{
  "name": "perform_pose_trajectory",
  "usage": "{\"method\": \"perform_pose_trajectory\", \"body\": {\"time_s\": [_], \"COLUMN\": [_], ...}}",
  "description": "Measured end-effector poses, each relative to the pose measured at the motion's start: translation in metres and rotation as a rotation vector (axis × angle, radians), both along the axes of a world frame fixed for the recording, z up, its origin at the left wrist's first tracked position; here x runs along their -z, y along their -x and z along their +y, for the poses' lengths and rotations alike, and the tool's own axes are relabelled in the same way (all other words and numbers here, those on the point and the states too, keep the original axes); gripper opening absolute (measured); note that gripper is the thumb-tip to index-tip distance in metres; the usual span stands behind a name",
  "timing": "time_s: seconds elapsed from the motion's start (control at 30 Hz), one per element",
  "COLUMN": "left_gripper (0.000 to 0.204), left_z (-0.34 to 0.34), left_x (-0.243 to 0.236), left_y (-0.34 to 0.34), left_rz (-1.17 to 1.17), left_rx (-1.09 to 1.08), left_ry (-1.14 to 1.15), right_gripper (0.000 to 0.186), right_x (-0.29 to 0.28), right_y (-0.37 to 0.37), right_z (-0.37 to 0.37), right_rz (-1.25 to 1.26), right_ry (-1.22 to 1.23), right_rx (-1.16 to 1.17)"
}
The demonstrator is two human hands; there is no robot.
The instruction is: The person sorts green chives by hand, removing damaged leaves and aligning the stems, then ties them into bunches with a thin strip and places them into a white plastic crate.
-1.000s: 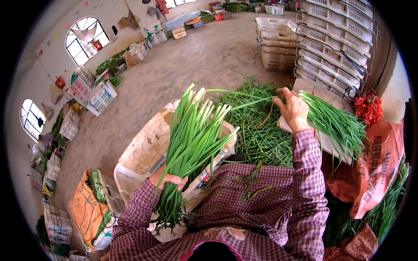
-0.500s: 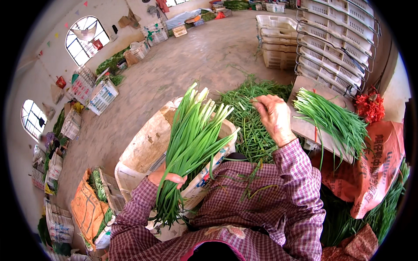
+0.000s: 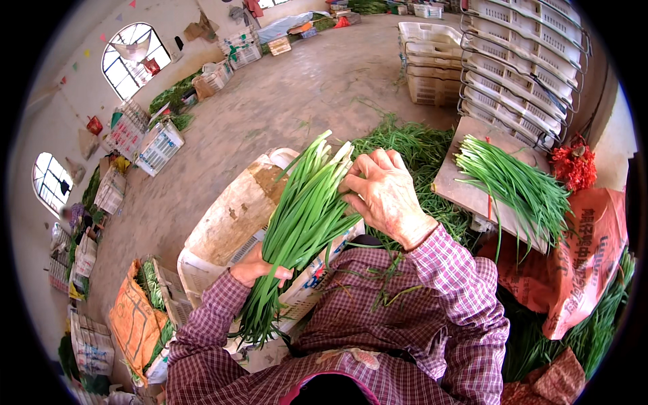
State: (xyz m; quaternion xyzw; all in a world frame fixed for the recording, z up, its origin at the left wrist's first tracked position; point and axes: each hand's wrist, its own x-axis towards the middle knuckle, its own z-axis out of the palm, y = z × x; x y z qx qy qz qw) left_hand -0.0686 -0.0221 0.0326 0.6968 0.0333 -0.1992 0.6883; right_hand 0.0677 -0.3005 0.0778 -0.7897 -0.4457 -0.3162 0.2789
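Note:
A bunch of garlic chives [image 3: 297,229], green leaves with pale stem ends pointing away from me, lies across my left hand [image 3: 255,268]. That hand is closed round its lower part, thumb on top, and the leaf tips hang down below. My right hand [image 3: 385,196] is at the bunch's upper right side, fingers curled and thumb and fingertips pinched on stems there; exactly which ones is hidden. Under the bunch stands a white plastic crate [image 3: 192,277] with a stained tan sheet [image 3: 229,202] along its inside.
To the right, a second bunch of chives [image 3: 513,189] rests on a board [image 3: 449,179] beside red ties [image 3: 574,165]. Loose leaves [image 3: 412,152] are heaped on the floor ahead. Tall stacked crates [image 3: 520,67] stand behind the board. An orange sack [image 3: 590,263] covers more greens at right.
My right hand has come left and inward from over the loose leaves to the bunch's stems. My left hand keeps its hold, with the bunch tilted slightly more to the right.

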Motion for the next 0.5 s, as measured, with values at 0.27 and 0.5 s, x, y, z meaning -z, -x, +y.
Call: {"method": "perform_pose_trajectory", "body": {"time_s": [0.27, 0.5], "left_gripper": [0.038, 0.062], "left_z": [-0.001, 0.003], "left_x": [-0.007, -0.011], "left_y": [-0.001, -0.004], "left_rz": [-0.030, -0.106], "left_rx": [-0.019, -0.032], "left_ry": [0.011, -0.094], "right_gripper": [0.012, 0.005], "right_x": [0.018, 0.017], "right_y": [-0.012, -0.053], "right_z": [0.006, -0.045], "right_rz": [-0.087, -0.118], "right_ry": [-0.042, -0.278], "right_rx": [0.047, 0.479]}}
